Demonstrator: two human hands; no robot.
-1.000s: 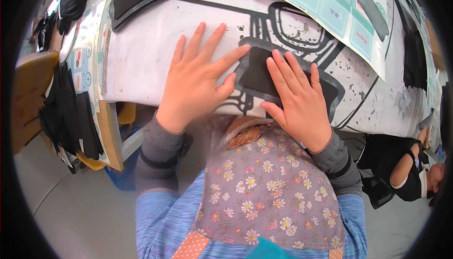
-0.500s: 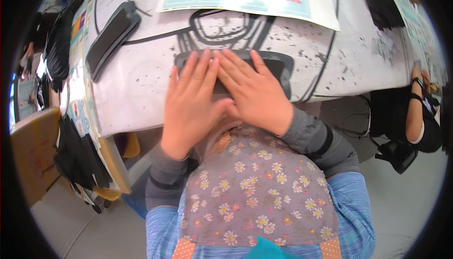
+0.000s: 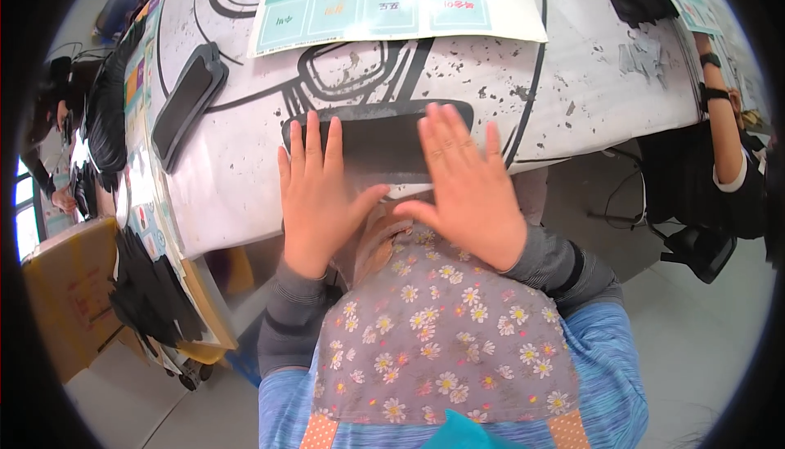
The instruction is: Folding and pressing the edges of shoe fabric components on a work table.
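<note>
"While I watch from afar, what do you make out?"

"I see the left hand [image 3: 315, 204] and the right hand [image 3: 473, 199], both bare and flattened, fingers spread, grasping nothing."

"And where do I find the long, rounded black piece with a grey border [image 3: 379, 145]?"

"Flat on the white desk with black line drawings [image 3: 605, 97], by its near edge, fingertips over both ends; I can't tell whether they press."

"What lies around it?"

"A second black-and-grey piece [image 3: 190, 110] to the left, and a teal-and-white printed sheet [image 3: 396, 11] beyond."
</note>
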